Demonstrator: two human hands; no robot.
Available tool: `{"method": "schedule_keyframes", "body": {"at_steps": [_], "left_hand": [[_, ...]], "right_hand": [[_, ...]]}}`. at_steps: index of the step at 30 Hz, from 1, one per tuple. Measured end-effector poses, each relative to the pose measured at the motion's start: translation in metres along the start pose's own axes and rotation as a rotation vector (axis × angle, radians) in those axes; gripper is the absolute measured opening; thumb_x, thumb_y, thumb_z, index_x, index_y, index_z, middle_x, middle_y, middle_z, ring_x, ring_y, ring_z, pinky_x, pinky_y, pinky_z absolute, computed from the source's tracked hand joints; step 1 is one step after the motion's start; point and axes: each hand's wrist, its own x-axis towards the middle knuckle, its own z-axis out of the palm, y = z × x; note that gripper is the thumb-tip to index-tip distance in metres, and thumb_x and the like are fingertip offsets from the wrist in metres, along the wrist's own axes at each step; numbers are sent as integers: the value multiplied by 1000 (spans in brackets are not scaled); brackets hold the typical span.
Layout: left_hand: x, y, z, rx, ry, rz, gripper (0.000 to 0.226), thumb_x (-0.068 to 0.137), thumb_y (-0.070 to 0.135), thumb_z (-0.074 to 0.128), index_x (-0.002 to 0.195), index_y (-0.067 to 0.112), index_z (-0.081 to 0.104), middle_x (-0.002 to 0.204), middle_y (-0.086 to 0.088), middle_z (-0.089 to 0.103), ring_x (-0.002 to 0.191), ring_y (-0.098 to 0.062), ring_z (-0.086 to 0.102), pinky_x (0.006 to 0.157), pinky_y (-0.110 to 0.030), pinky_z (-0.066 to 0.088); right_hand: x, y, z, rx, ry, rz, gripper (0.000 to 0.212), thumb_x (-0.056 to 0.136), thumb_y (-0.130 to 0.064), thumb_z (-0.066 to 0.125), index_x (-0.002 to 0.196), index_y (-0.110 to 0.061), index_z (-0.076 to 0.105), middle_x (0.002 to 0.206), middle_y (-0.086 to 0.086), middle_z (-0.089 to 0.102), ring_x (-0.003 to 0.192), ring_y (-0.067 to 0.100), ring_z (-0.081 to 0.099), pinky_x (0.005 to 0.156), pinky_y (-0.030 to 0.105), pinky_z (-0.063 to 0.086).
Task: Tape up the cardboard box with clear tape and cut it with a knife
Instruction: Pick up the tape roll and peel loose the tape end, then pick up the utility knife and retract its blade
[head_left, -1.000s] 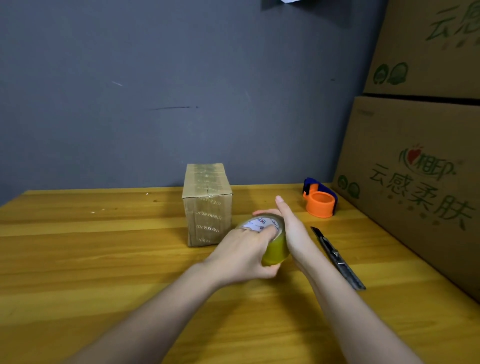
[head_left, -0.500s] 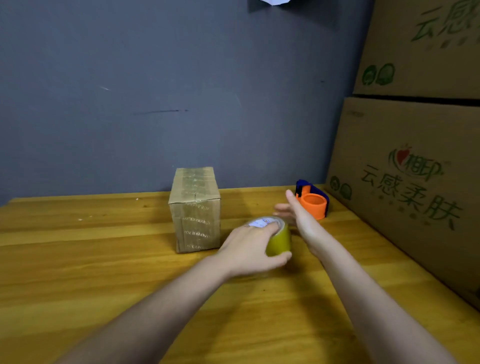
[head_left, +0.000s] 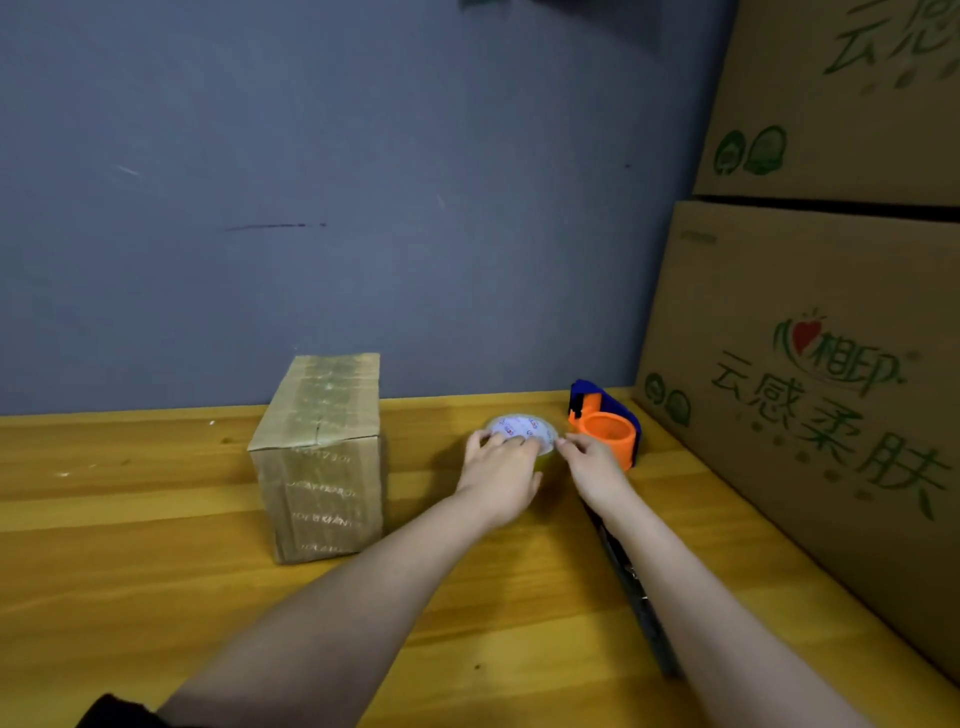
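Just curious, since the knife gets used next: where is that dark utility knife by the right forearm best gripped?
Probably around its long narrow handle, from above: the dark utility knife lies flat on the wooden table, partly under the right forearm, leaving its near end exposed.

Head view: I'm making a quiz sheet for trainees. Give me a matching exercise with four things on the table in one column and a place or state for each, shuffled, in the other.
Things:
1. box
2. tape roll
3. dispenser
4. knife

Places or states:
A. lies partly hidden under the right forearm
B. orange and blue, near the big cartons
C. held between both hands
D. stands left of the hands, already taped

Pairs: 1-D, 2-C, 3-B, 4-A
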Motion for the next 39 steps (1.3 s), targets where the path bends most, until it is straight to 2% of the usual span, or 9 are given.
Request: {"method": "schedule_keyframes", "body": {"at_steps": [12, 16, 20, 22, 24, 26, 28, 34, 39], "left_hand": [[12, 2, 20, -64, 7, -40, 38, 93, 27, 45, 130, 19, 45, 133, -4, 55, 130, -24, 39, 114, -43, 11], [2, 5, 16, -81, 44, -67, 45, 92, 35, 44, 135, 21, 40, 137, -5, 46, 134, -23, 32, 118, -46, 5], [-25, 20, 8, -191, 174, -2, 39, 92, 27, 44, 131, 23, 43, 134, -2, 45, 126, -23, 41, 106, -39, 31], [-41, 32, 5, -296, 50, -9, 35, 93, 21, 42, 128, 21, 46, 132, -5, 46, 121, -27, 48, 98, -40, 40], [-54, 44, 3, -330, -110, -47, 33, 93, 18, 40, 125, 18, 50, 131, -9, 48, 118, -33, 52, 97, -41, 44], [-64, 54, 2, -257, -189, -65, 34, 93, 19, 39, 124, 15, 53, 131, -12, 49, 119, -35, 51, 98, -41, 44], [-73, 62, -1, -193, -221, -58, 36, 92, 19, 40, 126, 13, 53, 132, -14, 47, 122, -35, 48, 99, -41, 42], [-93, 76, -8, -184, -295, -42, 42, 92, 30, 42, 130, 13, 48, 137, -15, 41, 130, -32, 38, 107, -43, 31], [-102, 66, -16, -401, -250, -95, 48, 91, 46, 43, 128, 17, 50, 134, -12, 48, 127, -29, 44, 103, -39, 35]], "right_hand": [[20, 14, 9, -109, 32, 43, 40, 99, -18, 41, 136, -3, 46, 142, 15, 49, 132, 29, 44, 107, 34, 33], [8, 13, -7, -139, 45, 6, 38, 99, -21, 42, 134, -8, 49, 139, 11, 53, 127, 27, 49, 103, 34, 37], [-17, 17, -35, -434, 139, -31, 22, 92, -32, 50, 108, -24, 63, 114, 3, 67, 99, 25, 63, 84, 39, 52], [-35, 18, -47, -609, 92, 36, 24, 87, -41, 52, 101, -24, 61, 108, 3, 67, 96, 27, 63, 83, 39, 53], [-53, 15, -53, -761, -36, 145, 44, 82, -56, 52, 107, -20, 58, 113, 5, 65, 105, 30, 61, 87, 36, 50], [-70, 12, -55, -890, -115, 214, 61, 76, -67, 52, 112, -17, 56, 117, 6, 62, 111, 29, 58, 85, 33, 47], [-82, 11, -53, -952, -119, 237, 59, 76, -64, 55, 111, -16, 56, 118, 6, 61, 112, 28, 58, 79, 31, 44], [-97, 6, -48, -882, -81, 301, 57, 75, -63, 57, 106, -15, 59, 113, 4, 63, 109, 27, 60, 78, 31, 47], [-97, 4, -47, -499, -18, 206, 37, 62, -55, 59, 62, -18, 55, 68, 3, 59, 73, 26, 57, 65, 31, 41]]}}
